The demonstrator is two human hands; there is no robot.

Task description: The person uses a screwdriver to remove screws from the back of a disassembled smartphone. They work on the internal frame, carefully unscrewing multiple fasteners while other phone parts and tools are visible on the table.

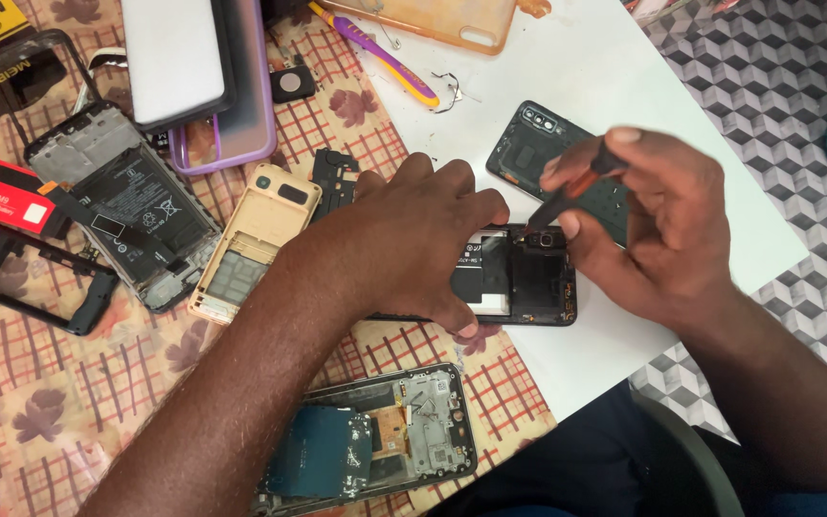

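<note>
Opened black smartphone [519, 278]: my left hand [413, 239] pins it flat; right hand [653, 230] pinches orange-black screwdriver [567, 196], tip at phone's one o'clock corner. Best keep driver vertical, pressure light.

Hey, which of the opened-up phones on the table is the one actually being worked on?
The black opened phone under both hands: the left hand pins it, the right hand touches a screwdriver to its top edge.

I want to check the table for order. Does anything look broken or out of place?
Several phones lie opened. The phone under the left hand has no back; its black cover lies apart. The right hand holds a screwdriver to it. A toothbrush lies among the parts, which is unusual.
</note>
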